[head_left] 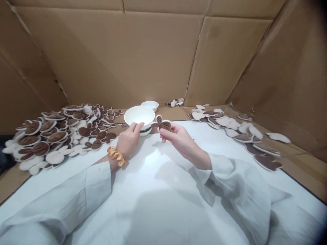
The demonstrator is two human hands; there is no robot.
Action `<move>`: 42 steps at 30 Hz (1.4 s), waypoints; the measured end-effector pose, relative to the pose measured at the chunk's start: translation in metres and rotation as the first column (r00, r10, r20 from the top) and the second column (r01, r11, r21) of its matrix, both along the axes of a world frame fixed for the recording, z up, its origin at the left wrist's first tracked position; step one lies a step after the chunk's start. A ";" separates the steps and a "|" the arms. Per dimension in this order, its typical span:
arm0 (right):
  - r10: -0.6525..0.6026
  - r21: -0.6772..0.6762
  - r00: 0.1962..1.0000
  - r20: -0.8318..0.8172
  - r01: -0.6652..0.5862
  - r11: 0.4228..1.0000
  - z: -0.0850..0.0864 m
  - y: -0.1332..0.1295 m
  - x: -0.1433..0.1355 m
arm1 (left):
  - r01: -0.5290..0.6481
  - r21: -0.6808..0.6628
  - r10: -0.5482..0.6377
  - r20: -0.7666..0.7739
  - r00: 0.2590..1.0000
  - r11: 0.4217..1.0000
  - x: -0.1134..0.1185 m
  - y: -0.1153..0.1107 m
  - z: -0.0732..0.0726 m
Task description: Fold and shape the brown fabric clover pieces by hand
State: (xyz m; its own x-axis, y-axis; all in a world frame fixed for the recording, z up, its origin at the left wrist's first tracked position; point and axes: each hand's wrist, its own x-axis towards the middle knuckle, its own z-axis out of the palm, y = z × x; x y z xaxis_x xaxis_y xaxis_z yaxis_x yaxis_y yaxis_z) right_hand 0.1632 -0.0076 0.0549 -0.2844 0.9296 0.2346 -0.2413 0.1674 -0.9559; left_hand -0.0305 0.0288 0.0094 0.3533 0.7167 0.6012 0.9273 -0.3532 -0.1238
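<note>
My right hand pinches a small brown and white three-lobed fabric piece by its right side, just right of a white bowl. My left hand is at the near rim of this large white bowl, its fingers bent together at or over the edge; whether they hold anything is hidden. An orange scrunchie circles my left wrist. The bowl sits on something with a dark band, partly covered by my left hand.
A large heap of brown and white fabric pieces lies at the left. More pieces spread in a row at the right. Behind the large bowl stands a smaller white bowl. Cardboard walls enclose the white table.
</note>
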 end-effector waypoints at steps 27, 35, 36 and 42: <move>0.064 -0.187 0.970 0.234 -0.020 0.982 -0.011 -0.009 -0.006 | 0.531 -0.323 -0.072 0.802 0.593 0.784 0.025 -0.049 0.017; 0.131 -0.184 0.965 0.225 -0.090 0.979 -0.010 -0.008 0.000 | 0.613 -0.325 -0.038 0.863 0.504 0.720 0.029 -0.051 0.020; 0.138 -0.195 0.968 0.208 -0.097 0.976 -0.010 -0.007 0.000 | 0.613 -0.325 -0.034 0.866 0.499 0.720 0.029 -0.051 0.021; 0.258 -0.299 0.964 0.070 -0.227 0.927 -0.008 -0.005 0.004 | 0.679 -0.295 -0.025 0.907 0.420 0.672 0.030 -0.051 0.025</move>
State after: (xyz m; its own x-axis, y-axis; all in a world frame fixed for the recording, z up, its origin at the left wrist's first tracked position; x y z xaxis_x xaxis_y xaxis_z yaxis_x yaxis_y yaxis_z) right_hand 0.1671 -0.0128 0.0466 -0.5179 0.8522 -0.0745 -0.1349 -0.1674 -0.9766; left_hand -0.0006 -0.0224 0.0347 0.2731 0.9176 0.2887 0.2237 -0.3524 0.9087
